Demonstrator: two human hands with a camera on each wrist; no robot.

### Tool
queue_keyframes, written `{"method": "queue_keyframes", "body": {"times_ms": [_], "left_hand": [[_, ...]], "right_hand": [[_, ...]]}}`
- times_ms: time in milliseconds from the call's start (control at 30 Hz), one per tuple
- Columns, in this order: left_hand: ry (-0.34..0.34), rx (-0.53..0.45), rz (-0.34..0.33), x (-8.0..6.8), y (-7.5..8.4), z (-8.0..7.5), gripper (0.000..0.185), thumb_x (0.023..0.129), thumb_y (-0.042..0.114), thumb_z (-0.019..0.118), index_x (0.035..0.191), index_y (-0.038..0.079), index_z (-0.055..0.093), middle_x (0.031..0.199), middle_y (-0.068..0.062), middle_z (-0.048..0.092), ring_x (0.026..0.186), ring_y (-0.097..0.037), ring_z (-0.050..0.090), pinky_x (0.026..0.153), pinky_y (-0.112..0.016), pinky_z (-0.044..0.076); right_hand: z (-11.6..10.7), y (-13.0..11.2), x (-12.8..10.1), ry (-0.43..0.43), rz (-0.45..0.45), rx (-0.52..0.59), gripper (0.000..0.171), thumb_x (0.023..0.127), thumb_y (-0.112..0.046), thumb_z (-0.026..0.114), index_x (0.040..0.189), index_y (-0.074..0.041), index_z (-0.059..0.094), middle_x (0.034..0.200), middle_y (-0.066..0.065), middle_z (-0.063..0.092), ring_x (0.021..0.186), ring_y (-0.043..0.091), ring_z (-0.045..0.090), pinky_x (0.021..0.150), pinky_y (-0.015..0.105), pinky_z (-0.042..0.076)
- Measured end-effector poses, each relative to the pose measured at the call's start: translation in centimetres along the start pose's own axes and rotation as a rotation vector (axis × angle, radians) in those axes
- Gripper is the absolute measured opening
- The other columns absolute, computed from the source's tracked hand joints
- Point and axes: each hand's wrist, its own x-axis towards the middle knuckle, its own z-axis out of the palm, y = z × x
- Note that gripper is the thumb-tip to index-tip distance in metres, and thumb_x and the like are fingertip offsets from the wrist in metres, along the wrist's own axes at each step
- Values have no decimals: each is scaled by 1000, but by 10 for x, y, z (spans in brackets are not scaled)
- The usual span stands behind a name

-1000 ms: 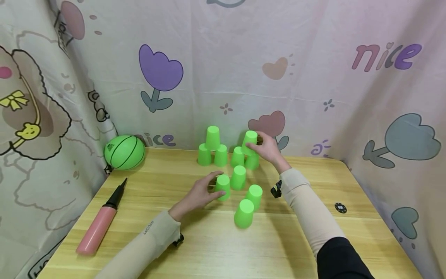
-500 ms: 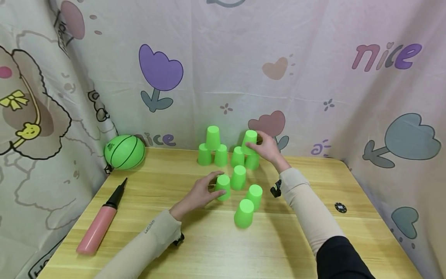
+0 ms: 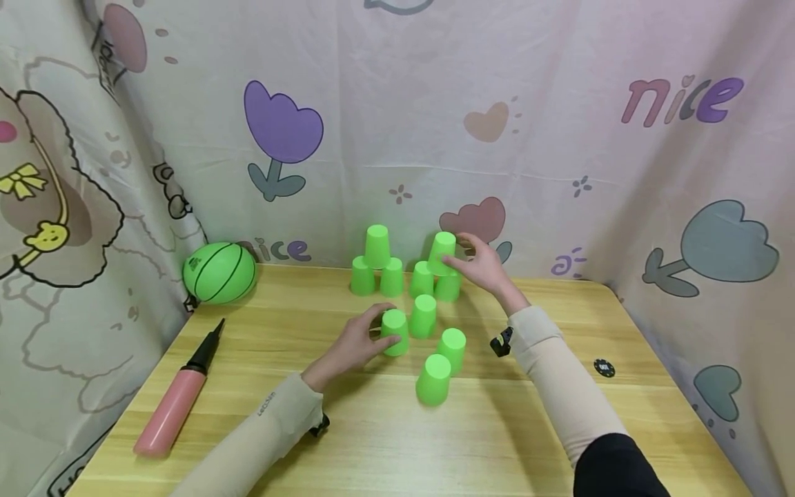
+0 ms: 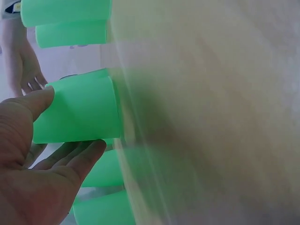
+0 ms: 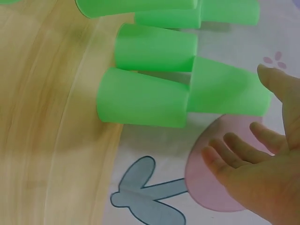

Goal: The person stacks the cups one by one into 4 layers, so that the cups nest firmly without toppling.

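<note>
My left hand (image 3: 348, 347) holds an upside-down green cup (image 3: 395, 333) standing on the table, thumb on one side and fingers on the other. In the left wrist view that cup (image 4: 82, 110) sits between thumb and fingers. At the back, my right hand (image 3: 486, 268) is spread beside the top cup (image 3: 442, 248) of a three-cup pyramid. In the right wrist view, a gap shows between this hand (image 5: 258, 166) and the top cup (image 5: 227, 89), which rests on two base cups. A matching pyramid (image 3: 377, 246) stands to its left.
Three more green cups stand upside down near my left hand: one behind (image 3: 424, 317) and two in front (image 3: 433, 381). A green ball (image 3: 219, 273) and a pink hand pump (image 3: 170, 412) lie on the left. A black chip (image 3: 604, 368) lies right. A printed curtain (image 3: 397, 138) backs the table.
My right hand has let go of the top cup and drawn slightly away to the right. The left hand stays on its cup. The head view has shifted a little.
</note>
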Motion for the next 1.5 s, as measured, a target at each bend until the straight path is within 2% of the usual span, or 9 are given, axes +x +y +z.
{"method": "queue_keyframes", "body": {"times_ms": [167,300,567,800,1033,1267,1500], "left_hand": [[40,-22,20,3,4,-7,61,94,9,79,148,7,51,138,-21,65,126,-40,67,105,-46,59],[62,-14,35,9,9,-13,62,96,11,78,150,5,51,138,-21,66,125,-39,68,103,-45,60],[126,32,77,34,27,-22,64,97,16,78,152,1,49,139,-22,64,124,-41,67,102,-50,61],[159,60,56,62,41,-28,63,99,20,76,154,9,48,137,-16,65,122,-35,68,100,-48,62],[223,91,62,85,44,-27,59,98,20,77,150,7,52,133,-18,69,122,-35,69,102,-49,61],[233,123,19,100,46,-27,60,98,24,77,151,11,52,135,-17,69,123,-34,67,103,-50,59],[250,126,-10,110,49,-25,60,98,24,77,151,8,52,129,-18,71,118,-34,68,100,-49,59]], "right_hand": [[-9,-1,-18,24,-31,18,75,97,-46,75,158,-14,45,159,15,50,143,45,50,117,59,45],[-13,-1,-36,26,-36,27,73,98,-46,74,158,-13,46,158,19,51,143,43,50,118,60,45],[-7,8,-72,-16,-59,43,66,100,-37,74,155,-10,50,153,18,57,141,38,55,116,55,49],[4,11,-95,-73,-51,130,62,101,-32,73,151,-3,53,148,22,60,134,39,61,112,54,53],[16,13,-114,-138,-61,157,56,101,-29,73,147,-2,57,143,21,64,131,39,63,112,54,53],[20,13,-128,-187,-76,151,53,100,-30,73,145,-4,60,141,15,67,129,38,65,111,53,54],[22,18,-137,-203,-63,146,55,98,-31,76,145,-7,60,142,13,67,128,31,65,111,49,54]]}}
